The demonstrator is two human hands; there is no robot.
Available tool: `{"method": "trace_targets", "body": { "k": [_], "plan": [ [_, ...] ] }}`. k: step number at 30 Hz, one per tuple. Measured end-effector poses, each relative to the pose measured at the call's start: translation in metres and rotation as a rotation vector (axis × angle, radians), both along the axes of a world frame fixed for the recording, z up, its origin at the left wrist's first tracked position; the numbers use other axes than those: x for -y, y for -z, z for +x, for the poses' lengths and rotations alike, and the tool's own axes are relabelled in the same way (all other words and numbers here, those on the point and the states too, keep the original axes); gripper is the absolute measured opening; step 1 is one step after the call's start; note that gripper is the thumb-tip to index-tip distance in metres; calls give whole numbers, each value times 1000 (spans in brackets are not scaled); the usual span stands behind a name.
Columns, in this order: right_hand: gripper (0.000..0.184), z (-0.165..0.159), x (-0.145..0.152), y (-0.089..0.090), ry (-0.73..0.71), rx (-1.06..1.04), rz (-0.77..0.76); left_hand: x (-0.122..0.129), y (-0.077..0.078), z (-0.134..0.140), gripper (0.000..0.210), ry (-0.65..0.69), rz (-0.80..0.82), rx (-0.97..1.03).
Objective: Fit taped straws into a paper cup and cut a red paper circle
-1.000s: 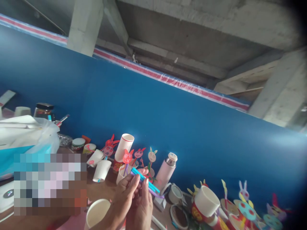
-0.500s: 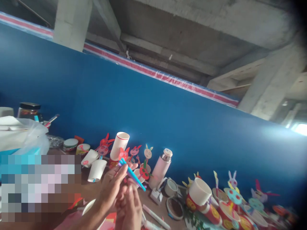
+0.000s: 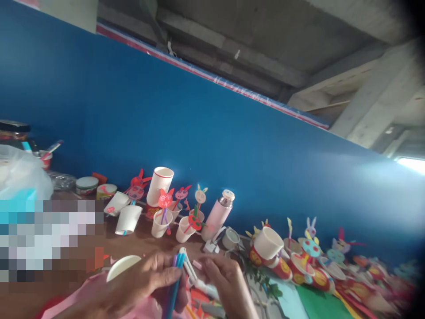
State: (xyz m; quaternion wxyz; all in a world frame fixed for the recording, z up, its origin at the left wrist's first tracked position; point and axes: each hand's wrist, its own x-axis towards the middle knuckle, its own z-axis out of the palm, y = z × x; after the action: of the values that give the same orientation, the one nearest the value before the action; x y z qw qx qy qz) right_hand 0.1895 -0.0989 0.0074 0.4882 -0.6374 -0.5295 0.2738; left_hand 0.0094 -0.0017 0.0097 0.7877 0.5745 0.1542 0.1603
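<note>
My left hand [image 3: 166,277] is closed around a small bundle of blue straws [image 3: 175,283] and a purple straw [image 3: 175,261], held upright with their tops showing above the fingers. Just right of it, my right hand [image 3: 224,279] pinches a small pink piece [image 3: 197,264], too small to identify. Between the hands is a pale, narrow looped thing [image 3: 188,266]; I cannot tell whether either hand touches it. Pink paper [image 3: 89,294] and a white bowl-like container [image 3: 122,266] lie under and beside my left forearm.
Paper cups holding paper rabbit faces on sticks [image 3: 161,223] line the blue wall [image 3: 166,110]. A pink thermos [image 3: 217,217] stands behind my hands. More decorated cups [image 3: 268,243] and green paper [image 3: 315,301] lie right. A plastic bag [image 3: 26,173] sits left.
My hands have come lower and farther apart. The straws, slanted before, are now upright in my left hand, and my right hand has moved right with a pink piece. The view has tilted down.
</note>
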Motion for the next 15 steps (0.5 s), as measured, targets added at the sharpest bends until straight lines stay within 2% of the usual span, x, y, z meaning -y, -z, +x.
{"method": "trace_targets", "body": {
  "k": [1, 5, 10, 15],
  "plan": [
    [29, -5, -5, -3, -10, 21, 63, 4, 0, 1, 35, 23, 31, -13],
    [23, -27, -13, -9, -137, 128, 88, 6, 9, 5, 41, 96, 102, -30],
    [26, -27, -13, 1, -146, 194, 104, 0, 25, 8, 37, 119, 67, -5],
    [28, -22, -16, 13, -155, 236, 130, 1, 22, 10, 40, 123, 66, -37]
  ]
}}
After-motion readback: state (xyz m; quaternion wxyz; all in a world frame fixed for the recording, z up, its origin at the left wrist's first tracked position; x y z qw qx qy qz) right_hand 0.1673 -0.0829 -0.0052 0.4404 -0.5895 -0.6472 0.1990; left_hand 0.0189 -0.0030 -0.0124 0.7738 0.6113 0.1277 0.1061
